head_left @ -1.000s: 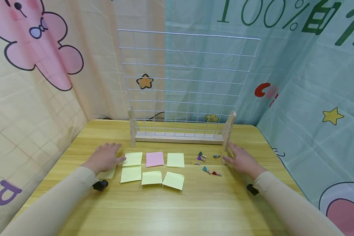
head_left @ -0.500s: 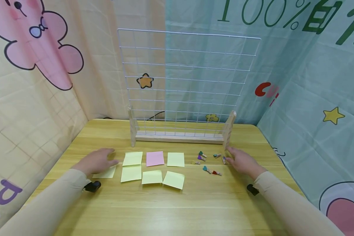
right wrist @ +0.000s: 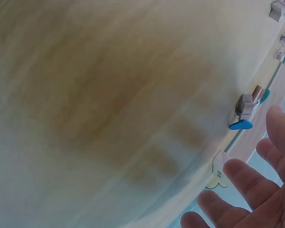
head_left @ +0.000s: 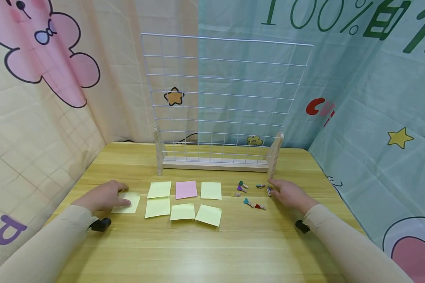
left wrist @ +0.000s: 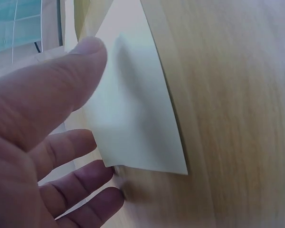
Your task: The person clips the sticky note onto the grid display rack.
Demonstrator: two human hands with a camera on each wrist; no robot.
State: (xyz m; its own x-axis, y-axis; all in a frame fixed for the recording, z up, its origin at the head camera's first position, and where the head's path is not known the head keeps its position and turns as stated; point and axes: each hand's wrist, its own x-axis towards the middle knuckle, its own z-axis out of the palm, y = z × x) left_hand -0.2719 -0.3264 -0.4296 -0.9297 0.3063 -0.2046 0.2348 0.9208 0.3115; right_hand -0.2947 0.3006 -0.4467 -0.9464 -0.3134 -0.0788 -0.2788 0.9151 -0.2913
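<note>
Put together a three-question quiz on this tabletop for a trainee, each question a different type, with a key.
1. Multiple choice: What colour is the sticky note lying between two yellow notes in the back row?
A) green
B) pink
C) blue

2. True or false: The small colourful clips lie nearer the right grip than the left grip.

3. Fill in the blank: Behind the yellow notes, an upright wire ____ stands on a wooden base.

Key:
1. B, pink.
2. True; the right grip is right beside them.
3. Grid.
</note>
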